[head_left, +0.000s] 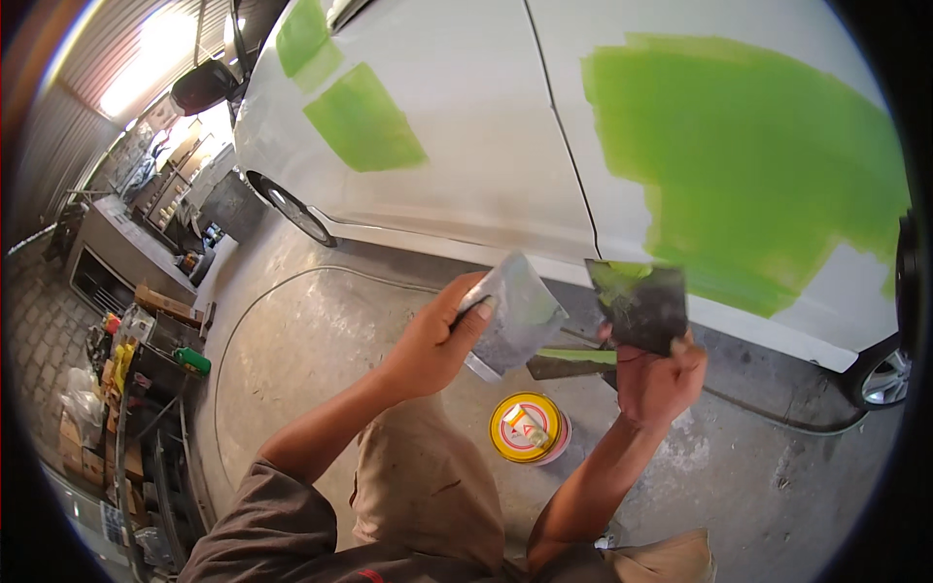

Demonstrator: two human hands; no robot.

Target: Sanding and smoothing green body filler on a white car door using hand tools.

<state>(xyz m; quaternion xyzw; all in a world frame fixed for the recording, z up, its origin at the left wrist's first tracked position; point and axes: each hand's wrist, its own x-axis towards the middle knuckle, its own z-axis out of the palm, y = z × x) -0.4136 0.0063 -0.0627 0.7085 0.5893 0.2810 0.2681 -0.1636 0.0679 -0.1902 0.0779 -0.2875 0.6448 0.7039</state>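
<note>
My left hand is closed on a light grey, flat spreader plate with a faint greenish smear. My right hand grips a dark, square filler spreader, green paste along its upper edge. The two tools are apart, held in front of a white car. Broad patches of green filler cover its nearer door, and a smaller green patch lies on the door to the left. Behind my hands, a dark flat piece with a green strip shows partly; what supports it is hidden.
On the concrete floor below my hands stands a round can with a yellow rim, a small tube lying on its lid. A hose curves across the floor. Cluttered shelving and a metal rack stand at the left.
</note>
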